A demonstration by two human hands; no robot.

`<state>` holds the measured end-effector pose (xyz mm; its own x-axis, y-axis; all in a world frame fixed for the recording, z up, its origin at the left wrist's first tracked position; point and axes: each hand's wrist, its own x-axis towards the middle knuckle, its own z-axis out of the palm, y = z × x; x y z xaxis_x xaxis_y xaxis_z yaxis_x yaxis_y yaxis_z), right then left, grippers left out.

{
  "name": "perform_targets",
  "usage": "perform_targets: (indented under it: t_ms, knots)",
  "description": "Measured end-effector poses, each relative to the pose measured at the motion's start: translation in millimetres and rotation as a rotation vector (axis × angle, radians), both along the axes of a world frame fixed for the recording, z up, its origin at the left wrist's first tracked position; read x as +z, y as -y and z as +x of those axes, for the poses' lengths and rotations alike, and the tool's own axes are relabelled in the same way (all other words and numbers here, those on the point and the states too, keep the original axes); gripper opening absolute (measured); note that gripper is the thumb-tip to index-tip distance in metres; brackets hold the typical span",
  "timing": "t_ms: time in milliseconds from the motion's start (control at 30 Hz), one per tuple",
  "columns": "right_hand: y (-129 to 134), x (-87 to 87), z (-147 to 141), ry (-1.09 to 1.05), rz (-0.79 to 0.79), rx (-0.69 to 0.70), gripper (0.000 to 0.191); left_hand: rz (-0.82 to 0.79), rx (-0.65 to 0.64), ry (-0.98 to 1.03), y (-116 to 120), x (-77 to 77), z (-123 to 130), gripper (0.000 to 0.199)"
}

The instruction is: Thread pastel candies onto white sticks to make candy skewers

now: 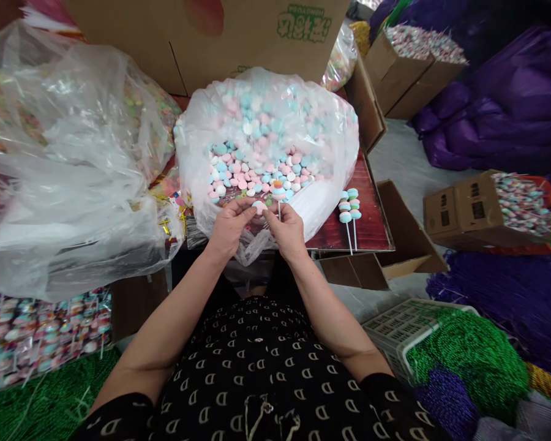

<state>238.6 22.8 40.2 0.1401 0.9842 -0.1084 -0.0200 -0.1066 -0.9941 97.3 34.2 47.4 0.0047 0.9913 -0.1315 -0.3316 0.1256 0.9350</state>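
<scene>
My left hand (pixel 232 225) pinches a pale pink and white marshmallow (pixel 259 207) between thumb and fingers. My right hand (pixel 286 231) is closed around a white stick with a few candies on its upper end, a marshmallow skewer (pixel 278 191); its fingertips also touch the pink marshmallow. Both hands are over the near edge of a large clear plastic bag (pixel 303 211), which is full of pink, blue and white marshmallows (pixel 243 174). To the right, two finished-looking marshmallow sticks (pixel 350 207) lie side by side on the dark red table (pixel 371 214).
Another plastic bag (pixel 64 159) of colourful candies fills the left. A cardboard box (pixel 174 43) stands behind the marshmallows. Open cartons (pixel 397 79) of wrapped candies are on the floor at right, with a crate (pixel 395 334) of green twist ties. Wrapped marshmallow sticks (pixel 46 331) lie lower left.
</scene>
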Motion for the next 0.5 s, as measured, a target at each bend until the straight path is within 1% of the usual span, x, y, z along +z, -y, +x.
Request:
perform_targets:
  t_ms: [67, 133, 300, 400, 500]
  knots:
    - [1.2, 4.6, -1.8, 0.006, -0.001, -0.021, 0.031, 0.001, 0.039, 0.032, -2.1, 0.6, -0.1, 0.041]
    - [1.6, 8.2, -2.8, 0.034, -0.001, -0.042, 0.031, 0.006, 0.048, 0.024, -3.6, 0.7, 0.2, 0.039]
    - [-0.4, 9.4, -2.9, 0.023, 0.015, -0.033, 0.030, -0.008, -0.007, 0.025, -3.0, 1.2, 3.4, 0.036]
    - [-1.4, 6.9, -2.7, 0.008, 0.037, -0.006, 0.036, -0.038, -0.047, 0.064, -1.9, 1.5, 4.5, 0.036]
    - [-0.8, 6.2, -3.2, -0.021, 0.023, 0.024, 0.041, -0.034, -0.053, 0.128, -2.2, 0.6, 3.4, 0.036]
